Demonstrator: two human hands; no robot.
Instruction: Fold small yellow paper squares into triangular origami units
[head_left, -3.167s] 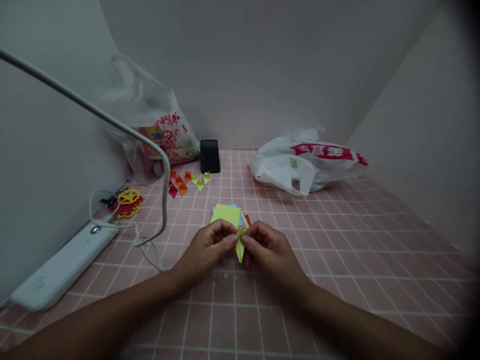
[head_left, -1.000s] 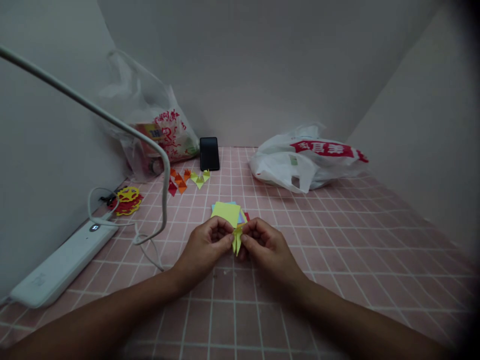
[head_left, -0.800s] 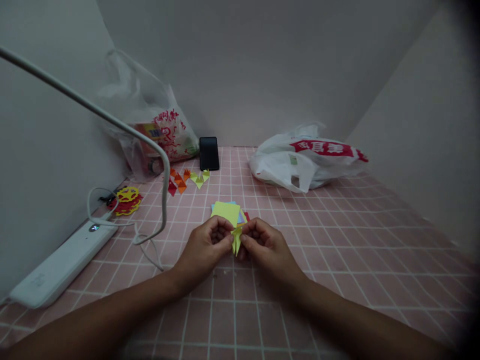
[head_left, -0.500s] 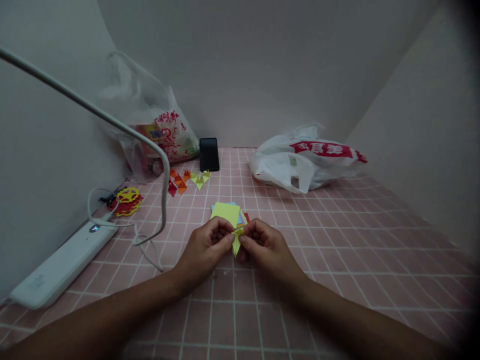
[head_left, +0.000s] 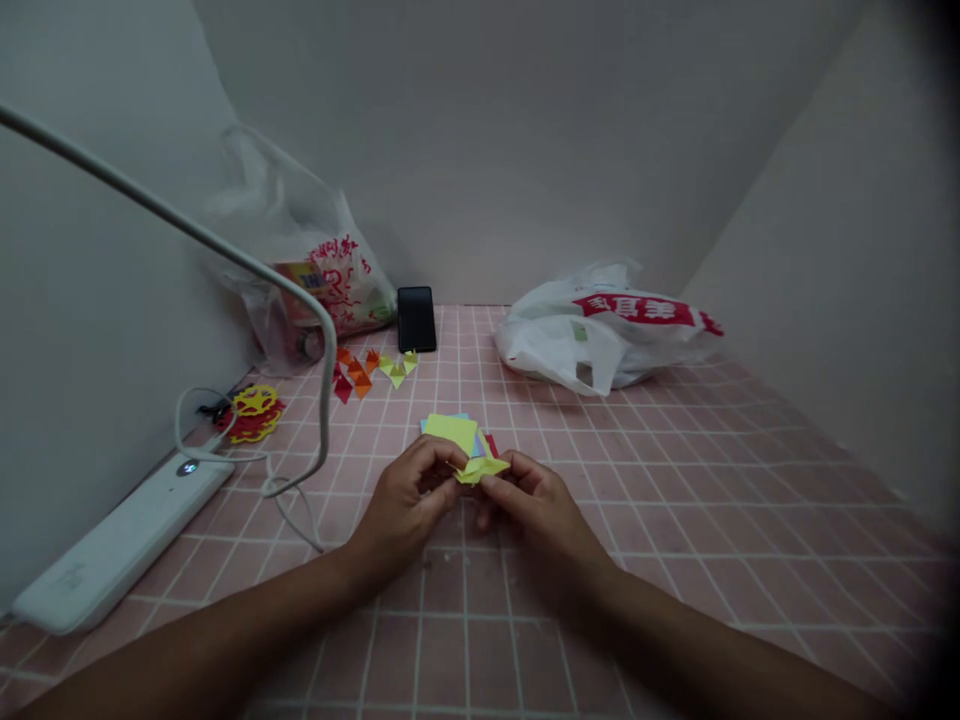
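Observation:
Between my fingertips is a small folded yellow paper piece (head_left: pixel 481 469), its pointed end turned to the right. My left hand (head_left: pixel 409 497) pinches its left end, while my right hand (head_left: pixel 541 500) grips the right side between thumb and fingers. Just behind the hands lies a stack of square coloured paper (head_left: pixel 450 432), yellow on top with blue, purple and red edges showing below. Farther back are folded yellow paper pieces (head_left: pixel 397 370) and folded orange and red paper pieces (head_left: pixel 359 378).
A black phone (head_left: pixel 416 319) leans at the wall. Plastic bags stand at back left (head_left: pixel 341 275) and back right (head_left: pixel 559 340). On the left are a white power strip (head_left: pixel 127 545), a cable (head_left: pixel 327 400) and red and yellow cut-out shapes (head_left: pixel 256 412). Pink tiles (head_left: pixel 675 480) cover the surface.
The folded yellow paper piece has turned from pointing down toward me to pointing right. My fingers have shifted their hold on it. The view has tilted slightly.

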